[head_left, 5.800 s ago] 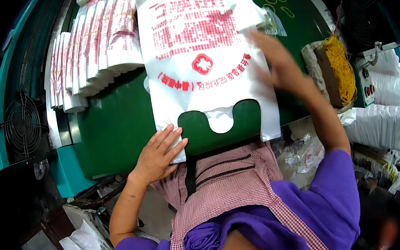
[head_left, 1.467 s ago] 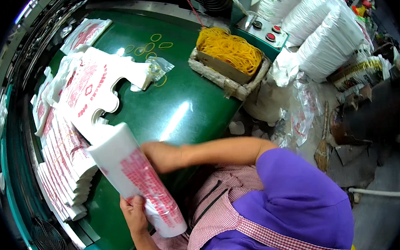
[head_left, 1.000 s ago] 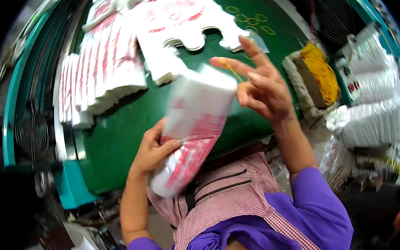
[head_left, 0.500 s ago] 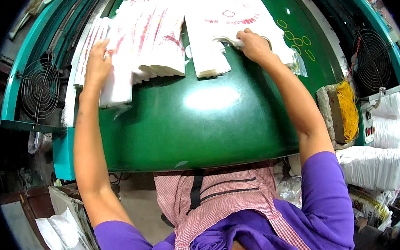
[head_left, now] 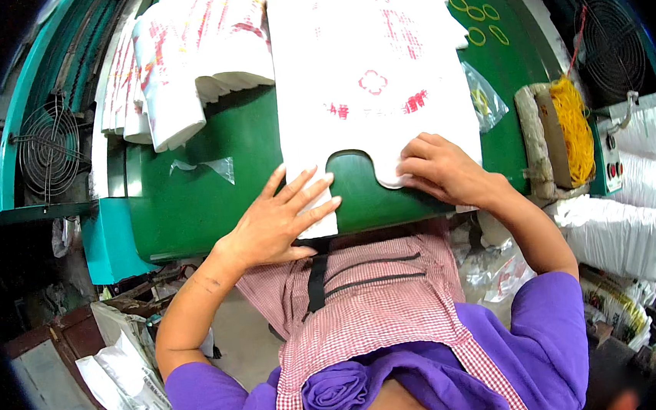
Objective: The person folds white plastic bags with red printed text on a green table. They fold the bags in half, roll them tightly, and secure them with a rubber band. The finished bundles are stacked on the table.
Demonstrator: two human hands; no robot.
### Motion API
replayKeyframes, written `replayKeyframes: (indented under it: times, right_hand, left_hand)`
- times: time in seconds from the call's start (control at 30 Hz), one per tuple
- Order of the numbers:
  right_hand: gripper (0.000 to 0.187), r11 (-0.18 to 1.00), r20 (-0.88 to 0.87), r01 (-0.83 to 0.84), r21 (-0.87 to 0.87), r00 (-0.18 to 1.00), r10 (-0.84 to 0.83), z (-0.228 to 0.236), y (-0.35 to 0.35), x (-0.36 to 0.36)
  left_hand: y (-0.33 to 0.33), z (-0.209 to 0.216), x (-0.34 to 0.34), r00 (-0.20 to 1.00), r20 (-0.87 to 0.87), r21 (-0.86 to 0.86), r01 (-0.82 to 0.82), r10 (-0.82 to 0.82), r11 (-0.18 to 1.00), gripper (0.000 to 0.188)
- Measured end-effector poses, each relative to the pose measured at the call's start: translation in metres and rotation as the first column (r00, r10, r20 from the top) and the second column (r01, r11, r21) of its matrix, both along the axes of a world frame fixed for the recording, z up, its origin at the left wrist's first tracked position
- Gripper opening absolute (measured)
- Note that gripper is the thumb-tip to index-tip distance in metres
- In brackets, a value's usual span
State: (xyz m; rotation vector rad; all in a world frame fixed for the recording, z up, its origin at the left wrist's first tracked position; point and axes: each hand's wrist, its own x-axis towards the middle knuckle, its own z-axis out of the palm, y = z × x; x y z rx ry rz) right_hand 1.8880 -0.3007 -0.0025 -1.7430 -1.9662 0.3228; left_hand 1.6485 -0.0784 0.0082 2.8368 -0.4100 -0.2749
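A flat stack of white plastic vest bags [head_left: 375,124] with red print lies on the green tabletop [head_left: 254,145] in front of me, its U-shaped cutout toward my body. My left hand [head_left: 275,217] rests with spread fingers on the left handle strip, near the table's front edge. On the other side of the cutout, the curled fingers of my right hand [head_left: 449,172] grip the right handle part; the fingertips are partly hidden. To the left lie several folded bundles of white bags [head_left: 168,86], side by side.
Several loose yellow rubber bands [head_left: 475,13] lie at the far right, near a see-through bag [head_left: 487,100]. A box of yellow bands [head_left: 571,136] stands at the right edge. Wire-guarded fans [head_left: 48,150] flank the table. A plastic scrap [head_left: 221,169] lies left of the stack.
The bag stack has come toward me, to the table's front edge. My left hand has left the folded bundles and now lies on the stack. My right hand has moved nearer with the stack.
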Motion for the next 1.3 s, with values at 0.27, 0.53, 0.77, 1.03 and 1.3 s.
replayKeyframes:
  times: [0.27,0.53,0.77,1.03,1.3]
  right_hand:
    - [0.085,0.876,0.289,0.386,-0.29,0.908,-0.304,0.004,-0.117,0.015]
    - [0.032,0.967,-0.004,0.251,-0.038,0.968,-0.251,-0.01,-0.114,0.022]
    - [0.034,0.888,-0.64,0.458,-0.039,0.671,-0.374,0.002,-0.014,0.005]
    - [0.027,0.928,0.046,0.366,-0.074,0.93,-0.364,-0.015,0.011,-0.007]
    - [0.051,0.927,-0.279,0.375,0.02,0.892,-0.355,0.019,-0.012,0.009]
  left_hand:
    - [0.017,-0.032,0.006,0.967,0.222,-0.19,-0.082,0.124,0.978,0.058]
    - [0.011,-0.014,0.058,0.916,-0.034,-0.642,-0.327,0.401,0.693,0.019]
    - [-0.031,-0.015,0.127,0.949,0.057,0.031,-0.312,0.31,0.949,0.028]
    - [-0.065,-0.023,0.049,0.935,0.35,-0.025,-0.058,0.063,0.998,0.044]
    - [-0.014,-0.008,0.116,0.926,0.0,-0.343,-0.354,0.377,0.87,0.024]
